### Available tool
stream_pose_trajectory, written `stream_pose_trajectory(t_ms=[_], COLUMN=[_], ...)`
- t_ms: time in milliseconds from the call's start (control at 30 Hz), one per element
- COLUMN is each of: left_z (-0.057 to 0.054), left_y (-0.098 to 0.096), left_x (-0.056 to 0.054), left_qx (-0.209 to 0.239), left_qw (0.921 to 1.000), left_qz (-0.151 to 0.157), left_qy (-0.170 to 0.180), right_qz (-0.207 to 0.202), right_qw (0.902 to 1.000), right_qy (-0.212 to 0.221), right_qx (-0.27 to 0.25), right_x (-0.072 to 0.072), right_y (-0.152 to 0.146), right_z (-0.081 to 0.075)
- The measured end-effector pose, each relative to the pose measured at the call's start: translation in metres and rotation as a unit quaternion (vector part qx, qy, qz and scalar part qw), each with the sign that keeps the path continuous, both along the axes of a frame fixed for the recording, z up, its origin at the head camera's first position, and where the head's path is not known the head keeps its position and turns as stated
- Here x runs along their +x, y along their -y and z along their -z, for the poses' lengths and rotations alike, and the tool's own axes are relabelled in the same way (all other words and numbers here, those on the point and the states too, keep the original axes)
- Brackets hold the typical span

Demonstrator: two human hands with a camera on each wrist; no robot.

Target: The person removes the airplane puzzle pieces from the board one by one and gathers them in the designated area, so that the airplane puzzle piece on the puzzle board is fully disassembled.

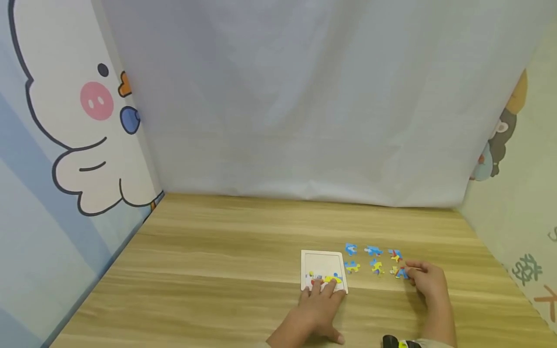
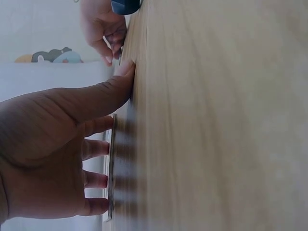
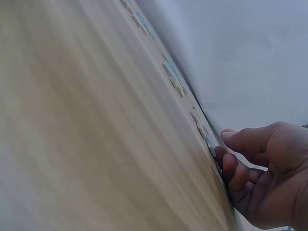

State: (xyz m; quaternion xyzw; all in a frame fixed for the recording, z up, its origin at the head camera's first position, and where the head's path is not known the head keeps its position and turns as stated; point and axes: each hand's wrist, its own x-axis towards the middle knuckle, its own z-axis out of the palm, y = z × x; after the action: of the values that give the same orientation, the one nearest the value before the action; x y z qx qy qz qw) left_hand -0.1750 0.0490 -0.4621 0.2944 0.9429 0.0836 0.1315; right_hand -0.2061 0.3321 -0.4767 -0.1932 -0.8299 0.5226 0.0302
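My left hand (image 1: 314, 309) lies at the near side of a square white puzzle tray (image 1: 345, 275), its straight fingers pressing on the near rim. In the tray's lower part is a printed or pieced picture in yellow, red and blue, partly covered by the fingers. At the right, my right hand (image 1: 428, 280) reaches a blue-and-yellow puzzle piece (image 1: 401, 273) lying on the table. The right wrist view shows curled fingers (image 3: 231, 168) at the end of the puzzle piece (image 3: 210, 142), the thumb tip a little apart from it; I cannot tell whether they pinch it.
Several more puzzle pieces (image 1: 376, 266) lie in two rows between the tray and my right hand, on a wood-grain table (image 1: 209, 270). A grey-white cloth (image 1: 278, 106) hangs behind the table. Cartoon-printed walls stand at both sides.
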Motion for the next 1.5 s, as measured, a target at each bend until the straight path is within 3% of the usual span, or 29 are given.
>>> stream_pose_trajectory(t_ms=[200, 533, 1167, 1367, 1500], left_z=[0.0, -0.002, -0.003, -0.006, -0.008], left_y=[0.001, 0.003, 0.009, 0.012, 0.015], left_x=[-0.002, -0.005, -0.005, 0.003, 0.01], left_qx=[0.002, -0.003, 0.039, 0.026, 0.026], left_qw=[1.0, 0.9997, 0.999, 0.9991, 0.9983], left_qz=[0.004, 0.006, -0.014, -0.024, -0.047], left_qy=[0.004, -0.023, -0.012, -0.024, -0.022], right_qz=[0.005, -0.014, -0.085, -0.098, -0.128], right_qw=[0.9999, 0.9986, 0.9962, 0.9946, 0.9897], right_qy=[0.004, -0.006, -0.019, -0.034, -0.055], right_qx=[-0.009, -0.051, -0.011, 0.003, 0.035], right_x=[0.003, 0.003, 0.013, 0.014, 0.011], right_y=[0.003, 0.005, 0.028, 0.045, 0.055], right_z=[0.0, -0.005, -0.028, -0.035, -0.039])
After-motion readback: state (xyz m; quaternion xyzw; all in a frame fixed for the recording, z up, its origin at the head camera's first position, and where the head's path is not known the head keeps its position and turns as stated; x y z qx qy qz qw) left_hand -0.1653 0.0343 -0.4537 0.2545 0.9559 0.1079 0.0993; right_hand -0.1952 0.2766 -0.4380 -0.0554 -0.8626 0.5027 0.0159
